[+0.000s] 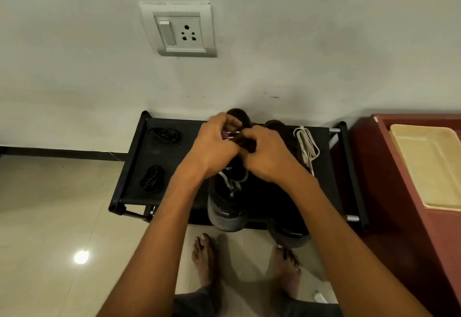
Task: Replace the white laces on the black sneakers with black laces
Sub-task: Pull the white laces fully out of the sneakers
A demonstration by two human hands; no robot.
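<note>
Two black sneakers stand on a low black rack (172, 167). The left sneaker (225, 207) still carries a white lace (230, 182) over its lower eyelets. My left hand (214, 147) and my right hand (268, 154) meet over its upper part, fingers curled and pinching at the lace near the tongue. The right sneaker (289, 234) lies mostly under my right forearm. A loose white lace (308, 147) lies bundled on the rack to the right. Two coiled black laces, one (166, 134) at the back left and one (152, 179) nearer, lie on the rack.
The rack stands against a white wall with a socket plate (179, 29). A dark red cabinet (399, 192) holding a cream tray (429, 164) is close on the right. My bare feet (204, 259) stand on the tiled floor before the rack.
</note>
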